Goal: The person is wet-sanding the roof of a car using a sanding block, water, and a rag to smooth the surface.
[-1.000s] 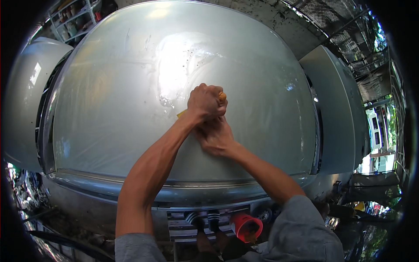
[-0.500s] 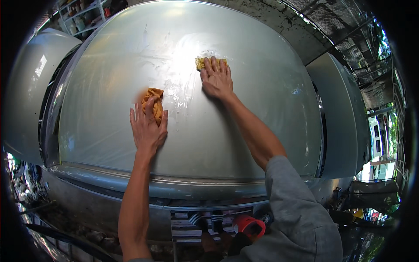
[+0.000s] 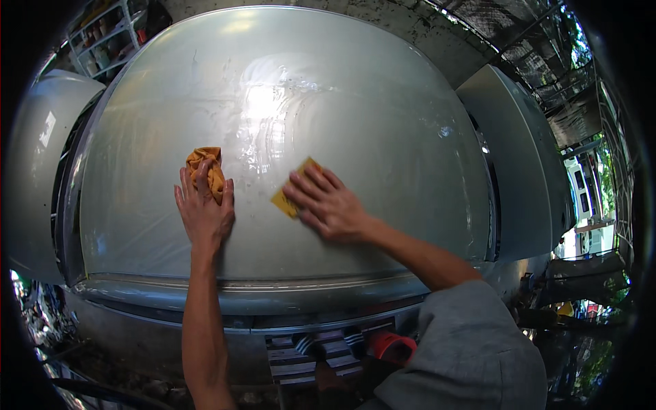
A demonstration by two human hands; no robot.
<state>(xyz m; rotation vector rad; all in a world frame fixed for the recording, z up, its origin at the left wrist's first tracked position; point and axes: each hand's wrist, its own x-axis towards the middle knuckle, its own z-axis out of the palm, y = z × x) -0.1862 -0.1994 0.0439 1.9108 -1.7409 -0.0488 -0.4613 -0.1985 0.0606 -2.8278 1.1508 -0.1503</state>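
Observation:
Both hands work on the broad silvery-grey car roof (image 3: 383, 123), which has wet, shiny streaks near its middle. A crumpled orange cloth (image 3: 207, 160) lies under the fingers of my left hand (image 3: 207, 215). One finger crosses over the cloth, the thumb rests to its right, and the other fingers spread out on its left. My right hand (image 3: 331, 208) presses a flat yellow sheet, which looks like sandpaper (image 3: 283, 203), against the roof to the right of the cloth. The sheet is tilted, and its far corner and left end stick out from under the fingers.
Open door-like panels stand at the left (image 3: 41, 157) and the right (image 3: 512, 171). Below the roof's near edge, my feet are on a slatted platform (image 3: 287, 362) beside a red bucket (image 3: 393, 347). A shelf rack (image 3: 102, 41) stands at the far left.
My right hand has drawn the yellow sheet nearer and to the left, turning it aslant. My left hand remains on the cloth. The whole view has shifted slightly.

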